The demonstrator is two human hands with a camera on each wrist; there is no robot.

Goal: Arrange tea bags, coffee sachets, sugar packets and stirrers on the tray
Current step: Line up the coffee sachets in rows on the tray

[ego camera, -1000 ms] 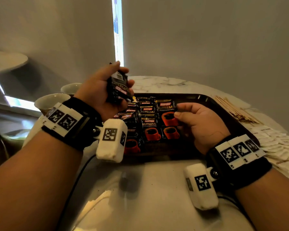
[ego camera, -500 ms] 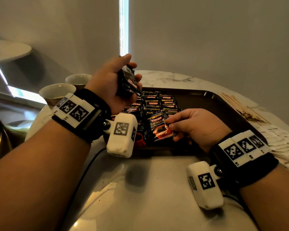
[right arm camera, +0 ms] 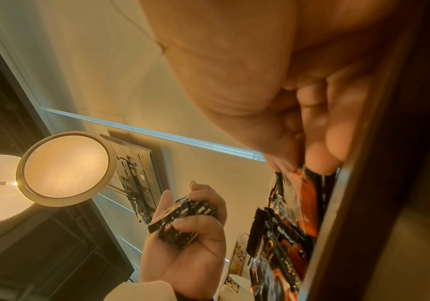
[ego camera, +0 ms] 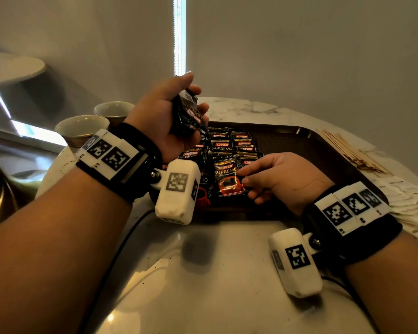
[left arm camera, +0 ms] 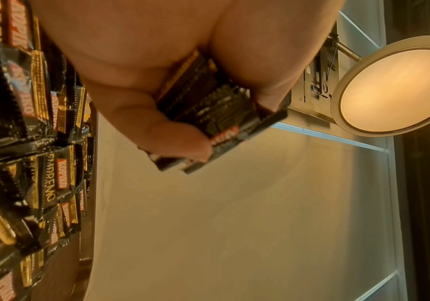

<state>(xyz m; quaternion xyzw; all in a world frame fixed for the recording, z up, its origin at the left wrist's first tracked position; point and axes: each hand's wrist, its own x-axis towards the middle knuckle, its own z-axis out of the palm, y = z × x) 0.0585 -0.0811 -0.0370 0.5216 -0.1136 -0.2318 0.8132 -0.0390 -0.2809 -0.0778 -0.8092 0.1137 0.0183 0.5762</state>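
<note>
A dark brown tray (ego camera: 323, 150) lies on the marble table, its left half covered with rows of black Kopiko coffee sachets (ego camera: 237, 145). My left hand (ego camera: 169, 116) is raised above the tray's left side and grips a stack of coffee sachets (ego camera: 187, 116), also seen in the left wrist view as a stack of sachets (left arm camera: 216, 114) and in the right wrist view as a stack of sachets (right arm camera: 183, 222). My right hand (ego camera: 282, 177) is low at the tray's near edge and pinches one coffee sachet (ego camera: 227, 180) by its right side, in the front row.
Two beige cups (ego camera: 82, 126) stand left of the tray. Wooden stirrers (ego camera: 352, 153) lie right of the tray, with white paper packets (ego camera: 415, 201) nearer along the right edge. A round side table (ego camera: 12, 66) is at the far left. The near table surface (ego camera: 203, 285) is glossy.
My right hand has drawn back toward the near edge, bringing one sachet into the front row. The left hand with its stack rose slightly.
</note>
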